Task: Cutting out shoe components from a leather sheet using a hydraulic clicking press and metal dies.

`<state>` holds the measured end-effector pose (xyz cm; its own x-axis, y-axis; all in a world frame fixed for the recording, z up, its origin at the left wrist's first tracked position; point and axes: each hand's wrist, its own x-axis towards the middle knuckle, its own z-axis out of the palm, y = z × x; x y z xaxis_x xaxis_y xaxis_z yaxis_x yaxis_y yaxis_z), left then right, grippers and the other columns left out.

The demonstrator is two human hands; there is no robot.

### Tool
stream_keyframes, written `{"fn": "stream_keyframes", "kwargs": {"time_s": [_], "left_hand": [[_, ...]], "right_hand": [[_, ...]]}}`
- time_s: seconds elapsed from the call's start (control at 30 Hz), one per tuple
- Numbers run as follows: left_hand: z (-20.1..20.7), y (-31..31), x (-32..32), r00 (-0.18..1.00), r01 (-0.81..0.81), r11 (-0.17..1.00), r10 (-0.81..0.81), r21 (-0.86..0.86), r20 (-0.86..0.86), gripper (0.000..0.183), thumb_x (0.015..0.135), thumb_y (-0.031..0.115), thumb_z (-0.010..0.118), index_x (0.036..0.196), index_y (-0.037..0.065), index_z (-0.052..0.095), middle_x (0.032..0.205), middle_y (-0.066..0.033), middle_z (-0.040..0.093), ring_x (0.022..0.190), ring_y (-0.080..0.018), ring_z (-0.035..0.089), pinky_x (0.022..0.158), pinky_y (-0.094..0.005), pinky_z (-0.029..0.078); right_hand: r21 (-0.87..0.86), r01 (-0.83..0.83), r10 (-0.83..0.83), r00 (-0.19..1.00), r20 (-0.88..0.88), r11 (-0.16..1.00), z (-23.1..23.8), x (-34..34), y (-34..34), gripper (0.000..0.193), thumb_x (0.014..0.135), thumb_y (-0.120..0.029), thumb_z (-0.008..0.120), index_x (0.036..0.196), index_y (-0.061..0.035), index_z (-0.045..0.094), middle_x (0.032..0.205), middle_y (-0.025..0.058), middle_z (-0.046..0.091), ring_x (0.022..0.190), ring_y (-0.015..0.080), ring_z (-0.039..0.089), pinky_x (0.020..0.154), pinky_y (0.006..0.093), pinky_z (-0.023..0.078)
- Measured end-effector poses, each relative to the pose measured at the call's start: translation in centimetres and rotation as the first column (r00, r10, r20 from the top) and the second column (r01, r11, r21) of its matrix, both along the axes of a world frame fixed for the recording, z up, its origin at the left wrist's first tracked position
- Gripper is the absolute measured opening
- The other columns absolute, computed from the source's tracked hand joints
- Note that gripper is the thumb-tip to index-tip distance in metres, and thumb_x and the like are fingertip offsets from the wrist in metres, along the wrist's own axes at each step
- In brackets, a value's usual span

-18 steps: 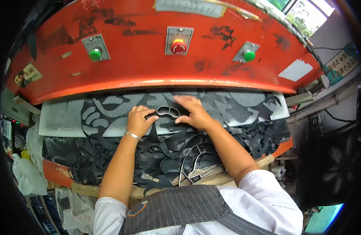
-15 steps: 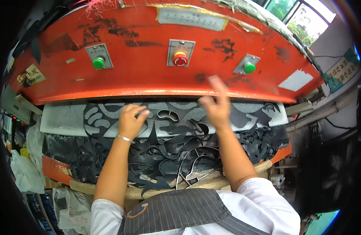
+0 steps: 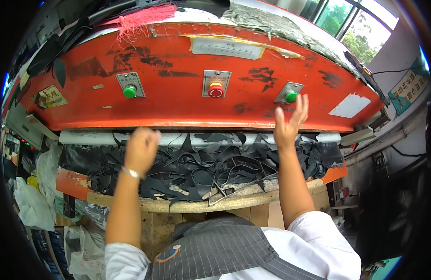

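Note:
My right hand is raised with fingers apart and nothing in it. Its fingertips are beside the right green push button on the red press front; whether they touch it I cannot tell. My left hand, a bracelet at its wrist, hovers over the left part of the black scraps. Its fingers are blurred and partly hidden. The left green push button is above it, and a red stop button sits between. Below the press front, a strip of the pale cutting board shows, with black cut sheet on it.
Black offcuts heap along the ledge before me. A large metal cutting die lies on them near the wooden edge bar. Plastic bags are at the left, pipes at the right. Pink threads lie atop the press.
My right hand has moved up and right toward the right green button. My left hand has shifted left. With the view tilted up, the small bean-shaped die on the board is out of sight.

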<state>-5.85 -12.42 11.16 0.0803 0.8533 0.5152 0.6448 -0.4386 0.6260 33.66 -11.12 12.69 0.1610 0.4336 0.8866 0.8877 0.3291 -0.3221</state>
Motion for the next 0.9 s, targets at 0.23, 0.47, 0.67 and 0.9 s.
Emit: {"fn": "stream_keyframes", "kwargs": {"time_s": [0.23, 0.47, 0.67, 0.9], "left_hand": [[-8.0, -14.4, 3.1, 0.953, 0.183, 0.961, -0.226, -0.209, -0.201, 0.015, 0.082, 0.024, 0.068, 0.08, 0.01, 0.072, 0.08, -0.0088, 0.065, 0.076, -0.0301, 0.061, 0.068, -0.0395, 0.05], [-9.2, -14.2, 4.0, 0.952, 0.083, 0.992, -0.109, -0.1, -0.285, 0.015, 0.08, 0.021, 0.065, 0.073, 0.008, 0.066, 0.076, -0.0084, 0.06, 0.077, -0.0298, 0.058, 0.068, -0.0417, 0.047], [-9.1, -13.0, 4.8, 0.941, 0.049, 0.995, -0.074, -0.084, -0.329, 0.012, 0.074, 0.021, 0.066, 0.07, 0.01, 0.063, 0.076, -0.0072, 0.058, 0.078, -0.0288, 0.057, 0.069, -0.0408, 0.046], [-8.1, -11.7, 6.6, 0.922, -0.012, 0.993, -0.036, -0.121, -0.385, 0.016, 0.072, 0.02, 0.068, 0.068, 0.01, 0.056, 0.073, -0.0071, 0.055, 0.073, -0.0295, 0.055, 0.064, -0.0409, 0.045]], "right_hand": [[-0.342, -0.308, 0.272, 0.95, -0.151, 0.888, -5.5, -4.7, -6.9, 0.036, 0.082, -0.023, 0.071, 0.111, -0.0035, 0.063, 0.109, 0.0159, 0.064, 0.102, 0.0328, 0.057, 0.09, 0.0396, 0.044], [-0.54, -0.354, 0.301, 0.935, -0.187, 0.764, -8.3, -11.1, -5.7, 0.035, 0.083, -0.03, 0.069, 0.104, -0.0022, 0.066, 0.099, 0.0162, 0.067, 0.098, 0.0347, 0.062, 0.087, 0.0419, 0.048], [-0.708, -0.201, 0.19, 0.977, -0.096, 0.677, -7.4, -11.9, 2.7, 0.055, 0.083, -0.035, 0.067, 0.122, 0.0023, 0.057, 0.116, 0.0201, 0.062, 0.113, 0.0365, 0.054, 0.098, 0.0417, 0.043], [-0.558, -0.306, 0.346, 0.938, -0.036, 0.772, -11.8, -13.0, 8.8, 0.024, 0.081, -0.016, 0.063, 0.1, -0.0034, 0.055, 0.098, 0.0152, 0.054, 0.1, 0.0355, 0.051, 0.084, 0.0419, 0.048]]}}
